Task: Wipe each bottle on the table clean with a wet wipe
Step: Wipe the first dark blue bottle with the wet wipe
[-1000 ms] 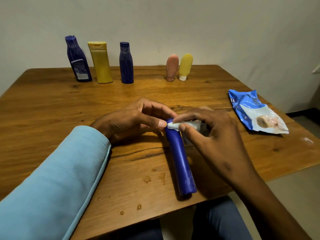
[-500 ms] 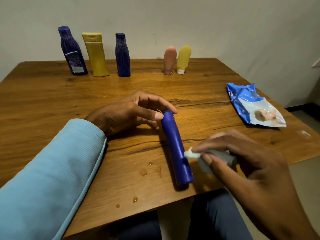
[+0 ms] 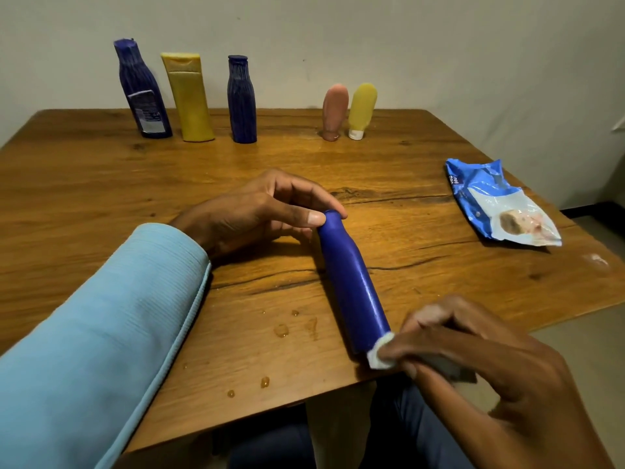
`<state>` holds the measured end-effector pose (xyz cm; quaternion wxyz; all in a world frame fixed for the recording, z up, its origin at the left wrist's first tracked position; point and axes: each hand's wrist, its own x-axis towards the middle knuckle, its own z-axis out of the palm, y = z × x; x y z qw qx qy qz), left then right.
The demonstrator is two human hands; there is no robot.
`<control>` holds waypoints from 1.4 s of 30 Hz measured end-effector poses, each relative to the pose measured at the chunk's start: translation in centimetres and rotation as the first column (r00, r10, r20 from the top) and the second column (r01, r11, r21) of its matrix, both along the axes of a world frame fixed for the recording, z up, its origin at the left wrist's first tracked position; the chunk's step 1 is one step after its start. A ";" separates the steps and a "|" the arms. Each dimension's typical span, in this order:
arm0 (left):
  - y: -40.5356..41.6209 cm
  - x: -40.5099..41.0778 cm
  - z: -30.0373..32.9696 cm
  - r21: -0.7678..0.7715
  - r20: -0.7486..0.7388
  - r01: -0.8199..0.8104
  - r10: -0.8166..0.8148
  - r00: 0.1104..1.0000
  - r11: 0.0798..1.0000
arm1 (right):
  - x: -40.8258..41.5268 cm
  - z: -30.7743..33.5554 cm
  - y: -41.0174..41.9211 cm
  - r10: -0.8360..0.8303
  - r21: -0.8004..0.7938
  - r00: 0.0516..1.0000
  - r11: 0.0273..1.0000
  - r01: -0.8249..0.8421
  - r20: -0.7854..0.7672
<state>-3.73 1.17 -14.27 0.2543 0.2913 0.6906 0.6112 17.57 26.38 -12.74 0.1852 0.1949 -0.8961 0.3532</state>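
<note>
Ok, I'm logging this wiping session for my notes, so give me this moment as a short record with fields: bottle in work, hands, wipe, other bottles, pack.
bottle in work: smooth blue plastic bottle, lying on the wooden table
left hand: pinches the bottle's far end
right hand: holds the white wet wipe against the bottle's near end
other bottles: five upright along the far edge
pack: crumpled blue wipes pack, on the right
surface: water drops near the front edge

Head view — looks forward-down over table (image 3: 101, 184), close.
</note>
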 end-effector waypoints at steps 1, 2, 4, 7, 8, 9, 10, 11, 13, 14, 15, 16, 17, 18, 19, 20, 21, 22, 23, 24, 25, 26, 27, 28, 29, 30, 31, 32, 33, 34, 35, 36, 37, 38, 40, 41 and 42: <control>0.0 0.0 0.0 -0.005 -0.002 -0.001 0.001 1.000 1.000 | 0.2 0.0 0.2 -0.003 -0.019 1.000 1.000 0.003 -0.006; 0.0 0.1 0.0 -0.015 -0.006 -0.002 0.002 1.000 1.000 | 0.3 0.0 0.4 -0.009 -0.043 1.000 0.999 0.009 -0.005; 0.0 0.2 0.1 -0.027 -0.014 0.000 0.000 1.000 1.000 | -0.1 0.2 0.6 -0.029 -0.093 0.999 0.995 0.030 0.013; 0.0 0.2 0.3 -0.014 0.009 0.009 -0.009 1.000 1.000 | -1.1 0.7 0.3 -0.043 -0.163 0.998 0.985 0.049 0.044; -0.1 0.3 0.4 -0.006 0.032 0.009 -0.009 0.999 1.000 | -1.6 1.0 0.0 -0.048 -0.174 0.997 0.983 0.057 0.055; -0.1 0.3 0.4 -0.002 0.048 0.011 -0.011 0.999 1.000 | -2.2 1.2 -0.3 -0.054 -0.179 0.996 0.982 0.065 0.068; -0.1 0.2 0.5 -0.003 0.052 0.013 -0.013 0.999 1.000 | -3.0 1.3 -0.7 -0.056 -0.180 0.995 0.981 0.070 0.082; -0.1 0.3 0.5 -0.006 0.045 0.015 -0.014 0.999 1.000 | -4.0 1.4 -1.2 -0.056 -0.175 0.994 0.982 0.072 0.090; -0.1 0.3 0.4 -0.001 0.025 0.020 -0.020 0.999 1.000 | -6.0 1.3 -2.1 -0.067 -0.152 0.995 0.985 0.078 0.080; -0.1 0.3 0.4 0.005 0.019 0.023 -0.023 1.000 1.000 | -7.0 1.2 -2.5 -0.074 -0.147 0.994 0.985 0.085 0.074; -0.1 0.3 0.4 0.011 0.011 0.023 -0.023 1.000 1.000 | -7.9 1.1 -2.9 -0.084 -0.145 0.993 0.985 0.095 0.080; -0.1 0.3 0.3 0.014 0.000 0.020 -0.020 1.000 1.000 | -8.7 0.9 -3.3 -0.097 -0.134 0.991 0.985 0.109 0.092; -0.1 0.3 0.4 0.015 -0.014 0.018 -0.018 1.000 1.000 | -9.3 0.8 -3.5 -0.109 -0.115 0.989 0.986 0.121 0.100; -0.1 0.2 0.4 0.015 -0.025 0.017 -0.017 1.000 1.000 | -9.7 0.7 -3.7 -0.119 -0.093 0.988 0.987 0.129 0.103; -0.1 0.2 0.4 0.016 -0.029 0.014 -0.014 0.999 1.000 | -9.9 0.5 -3.8 -0.123 -0.077 0.987 0.988 0.132 0.108; -0.1 0.2 0.4 0.017 -0.028 0.010 -0.009 1.000 1.000 | -9.9 0.4 -3.9 -0.120 -0.072 0.986 0.989 0.129 0.114; -0.1 0.1 0.3 0.018 -0.023 0.006 -0.006 1.000 1.000 | -9.6 0.4 -3.8 -0.114 -0.077 0.986 0.989 0.124 0.120; -0.1 0.1 0.2 0.016 -0.017 0.005 -0.004 1.000 1.000 | -9.2 0.3 -3.7 -0.103 -0.090 0.987 0.989 0.114 0.123; -0.1 0.1 0.2 0.013 -0.013 0.004 -0.004 1.000 1.000 | -8.6 0.3 -3.4 -0.086 -0.109 0.988 0.989 0.100 0.125; -0.1 0.1 0.1 0.011 -0.011 0.005 -0.004 1.000 1.000 | -7.7 0.3 -3.1 -0.067 -0.128 0.989 0.988 0.083 0.128; 0.0 0.1 0.1 0.010 -0.010 0.004 -0.004 1.000 1.000 | -6.7 0.3 -2.7 -0.043 -0.142 0.990 0.988 0.063 0.137; 0.0 0.1 0.1 0.011 -0.009 0.002 -0.002 1.000 1.000 | -5.7 0.3 -2.3 -0.010 -0.144 0.989 0.989 0.032 0.150; -0.1 0.0 0.1 0.013 -0.004 0.000 0.000 1.000 1.000 | -4.6 0.5 -1.8 0.033 -0.134 0.986 0.991 -0.011 0.163; -0.1 0.0 0.1 0.015 0.003 0.000 0.000 1.000 1.000 | -3.6 0.6 -1.4 0.079 -0.110 0.981 0.992 -0.061 0.176; -0.1 0.0 0.2 0.017 0.011 -0.001 0.001 1.000 1.000 | -2.8 0.8 -1.0 0.117 -0.071 0.975 0.992 -0.106 0.189; -0.1 0.1 0.2 0.020 0.015 0.000 0.000 1.000 1.000 | -2.2 1.1 -0.5 0.140 -0.024 0.971 0.990 -0.138 0.192; 0.0 0.1 0.3 0.022 0.015 0.003 -0.004 1.000 1.000 | -1.9 1.3 -0.1 0.146 0.008 0.973 0.989 -0.149 0.180; 0.0 0.2 0.4 0.023 0.014 0.007 -0.007 1.000 1.000 | -1.8 1.5 0.2 0.138 0.012 0.977 0.990 -0.142 0.162; 0.0 0.3 0.4 0.025 0.013 0.009 -0.010 1.000 1.000 | -2.0 1.8 0.4 0.124 -0.014 0.981 0.992 -0.123 0.148; -0.1 0.3 0.4 0.030 0.016 0.014 -0.014 1.000 0.999 | -2.3 2.0 0.5 0.107 -0.049 0.985 0.994 -0.101 0.139; -0.1 0.4 0.4 0.037 0.023 0.019 -0.020 1.000 0.999 | -2.8 2.2 0.4 0.089 -0.078 0.988 0.994 -0.079 0.129; -0.1 0.4 0.4 0.045 0.032 0.023 -0.025 0.999 0.999 | -3.4 2.3 0.3 0.068 -0.095 0.991 0.994 -0.057 0.117; -0.1 0.4 0.4 0.053 0.045 0.023 -0.025 0.999 0.998 | -4.2 2.3 0.1 0.047 -0.112 0.993 0.993 -0.035 0.108; -0.1 0.4 0.5 0.061 0.059 0.020 -0.024 0.998 0.998 | -5.1 2.2 0.0 0.025 -0.119 0.995 0.993 -0.013 0.096; 0.1 0.5 0.6 0.070 0.074 0.009 -0.014 0.997 0.998 | -7.0 2.1 -0.7 -0.018 -0.100 0.997 0.995 0.025 0.076; 0.2 0.5 0.6 0.068 0.069 0.004 -0.009 0.998 0.998 | -8.0 2.1 -1.1 -0.036 -0.088 0.997 0.995 0.042 0.074; 0.2 0.5 0.7 0.065 0.059 0.005 -0.008 0.998 0.998 | -8.9 2.0 -1.6 -0.051 -0.076 0.996 0.995 0.057 0.080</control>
